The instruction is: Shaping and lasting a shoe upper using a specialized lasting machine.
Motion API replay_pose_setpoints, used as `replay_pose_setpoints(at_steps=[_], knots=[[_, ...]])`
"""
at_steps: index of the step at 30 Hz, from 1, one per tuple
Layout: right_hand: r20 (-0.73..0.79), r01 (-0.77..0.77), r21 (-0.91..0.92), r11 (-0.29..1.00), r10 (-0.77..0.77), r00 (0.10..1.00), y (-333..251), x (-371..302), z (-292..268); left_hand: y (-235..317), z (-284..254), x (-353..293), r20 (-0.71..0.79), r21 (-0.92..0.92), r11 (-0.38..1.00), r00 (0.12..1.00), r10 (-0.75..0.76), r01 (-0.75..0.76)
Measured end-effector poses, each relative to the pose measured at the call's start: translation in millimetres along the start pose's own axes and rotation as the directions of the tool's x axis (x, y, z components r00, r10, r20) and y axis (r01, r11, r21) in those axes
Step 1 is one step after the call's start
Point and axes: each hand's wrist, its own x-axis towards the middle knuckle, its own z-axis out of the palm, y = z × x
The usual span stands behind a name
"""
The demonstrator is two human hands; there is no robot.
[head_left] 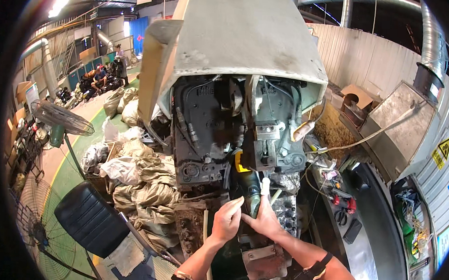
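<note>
A dark cylindrical object (248,180) with a yellow band and a greenish near end lies in the gap at the middle of a grimy metal machine (204,134). My right hand (266,218) grips its near end, thumb on the left and fingers along the right side. Something white (265,186) shows at the fingertips, a wrapping or a small part; I cannot tell which. Just left of that end is my left hand (227,221), its fingers bent and pressed together. Whatever they may hold is hidden.
A large pale hood (249,36) covers the machine's top. Left are piled sacks (147,186), a black seat (91,218) and a wire-cage fan (60,118). On the right, a bench (359,261) holds scissors and red items, near a metal duct box (398,127). People sit far back left.
</note>
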Motion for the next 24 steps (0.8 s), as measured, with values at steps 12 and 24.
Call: replay_pose_setpoints(at_steps=[12, 24], knots=[[0.171, 0.0, 0.227, 0.974, -0.04, 0.985, -47.0, -106.8, -83.5, 49.8, -17.0, 30.0, 0.214, -0.776, 0.401, 0.802, -0.558, 0.486], [-0.373, 0.357, 0.104, 0.928, -0.296, 0.879, 41.8, -282.4, -171.2, 165.4, 145.8, 4.9, 0.507, -0.755, 0.068, 0.647, -0.569, 0.652]])
